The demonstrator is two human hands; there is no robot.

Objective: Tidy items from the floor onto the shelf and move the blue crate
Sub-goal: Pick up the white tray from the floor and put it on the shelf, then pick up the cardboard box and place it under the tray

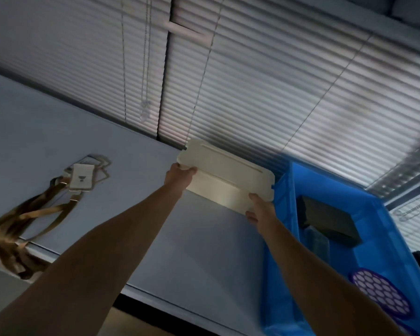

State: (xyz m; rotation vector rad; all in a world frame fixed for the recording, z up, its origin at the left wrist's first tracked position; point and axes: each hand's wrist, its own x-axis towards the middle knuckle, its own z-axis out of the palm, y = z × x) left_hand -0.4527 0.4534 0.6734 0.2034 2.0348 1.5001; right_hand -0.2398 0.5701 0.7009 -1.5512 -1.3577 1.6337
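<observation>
A cream flat plastic panel [224, 166] with a long slot is held over the back of the pale shelf top [58, 127], just in front of the window blinds. My left hand [180, 174] grips its left corner. My right hand [258, 208] grips its near right edge. A shiny reflection of the panel shows on the shelf beneath it. The blue crate [284, 238] stands on the shelf directly to the right of the panel, almost touching it.
Inside the crate lie a black box [327, 220] and a purple honeycomb-patterned disc [380, 293]. A cream card holder [82, 177] with brown straps [27, 217] lies at the left, its straps hanging over the shelf's front edge. Blinds [252, 81] and their cords run behind.
</observation>
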